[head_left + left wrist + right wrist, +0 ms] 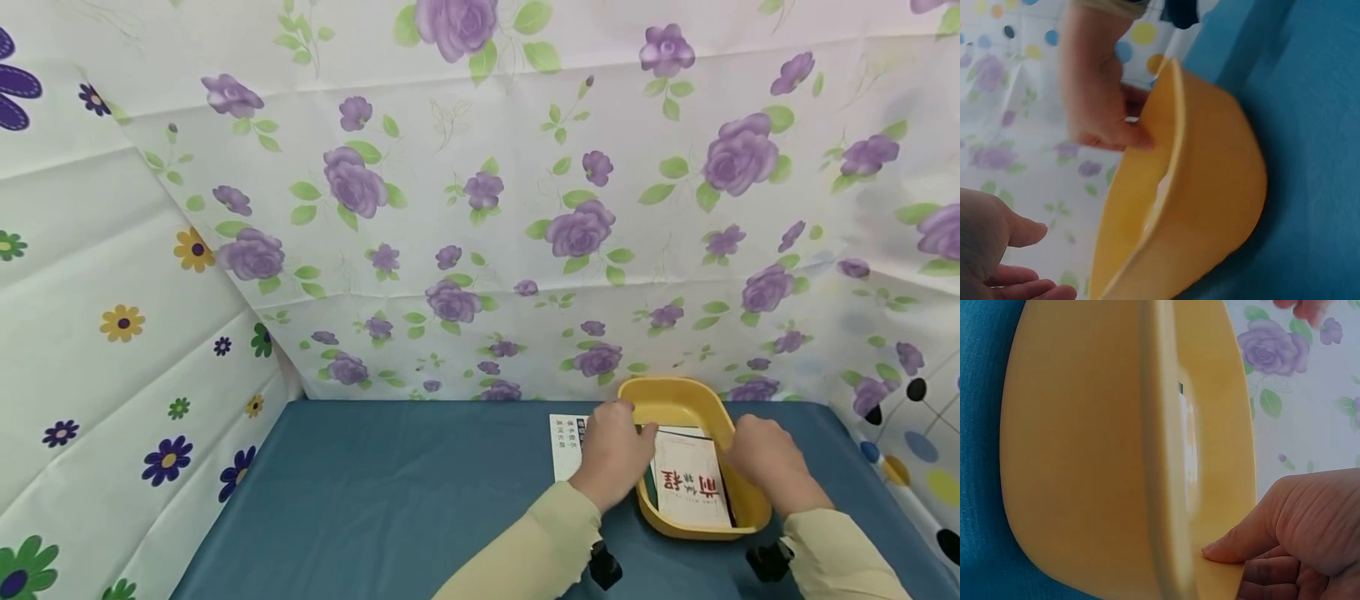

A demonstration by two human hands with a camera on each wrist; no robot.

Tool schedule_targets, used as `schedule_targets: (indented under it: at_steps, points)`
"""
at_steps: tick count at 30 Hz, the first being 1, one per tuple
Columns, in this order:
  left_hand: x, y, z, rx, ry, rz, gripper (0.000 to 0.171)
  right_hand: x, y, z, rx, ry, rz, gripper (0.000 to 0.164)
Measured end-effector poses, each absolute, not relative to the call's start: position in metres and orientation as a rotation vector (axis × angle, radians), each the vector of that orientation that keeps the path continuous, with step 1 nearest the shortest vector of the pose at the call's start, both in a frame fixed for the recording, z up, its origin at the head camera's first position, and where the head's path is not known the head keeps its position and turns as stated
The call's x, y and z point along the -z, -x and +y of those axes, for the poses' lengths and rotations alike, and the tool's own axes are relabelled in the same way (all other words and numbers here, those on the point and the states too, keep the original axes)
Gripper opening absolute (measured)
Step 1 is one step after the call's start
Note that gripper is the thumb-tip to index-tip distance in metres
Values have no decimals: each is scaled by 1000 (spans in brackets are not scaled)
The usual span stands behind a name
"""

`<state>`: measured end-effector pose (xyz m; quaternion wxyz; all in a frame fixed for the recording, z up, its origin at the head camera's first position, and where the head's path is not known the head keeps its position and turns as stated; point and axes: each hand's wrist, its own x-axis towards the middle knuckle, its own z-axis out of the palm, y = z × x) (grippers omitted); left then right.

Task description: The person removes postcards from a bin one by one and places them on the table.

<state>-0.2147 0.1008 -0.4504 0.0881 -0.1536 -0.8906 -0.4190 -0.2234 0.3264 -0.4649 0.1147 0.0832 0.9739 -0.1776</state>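
Note:
A yellow plastic basin (667, 402) stands on the blue cloth at the right. Inside it lies a white booklet (692, 479) with red characters, on top of other flat items whose edges just show. My right hand (771, 461) pinches the basin's right rim; in the right wrist view its thumb (1235, 545) is inside the wall and the fingers are outside. My left hand (613, 454) hovers by the left rim. In the left wrist view, that hand (997, 250) has thumb and fingers apart, with nothing between them.
A white printed sheet (565, 446) lies left of the basin, partly hidden by the left hand. Blue cloth (420, 492) covers the table. A flowered curtain (465, 250) hangs behind the table. Black devices (604, 567) sit under both wrists.

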Motion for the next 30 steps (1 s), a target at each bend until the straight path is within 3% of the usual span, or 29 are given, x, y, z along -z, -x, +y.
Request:
schedule_targets:
  at_steps: [7,19,30]
  points:
    - [456,205,133,978,523,-2844,27,464,222,325,515,-218,2875,22]
    - [473,197,168,293,630,-2974,51,466,221,326,511,-196,2889,16]
    - [498,204,176,-62,514,-3002,47,470,222,327,483,-233,2910,18]
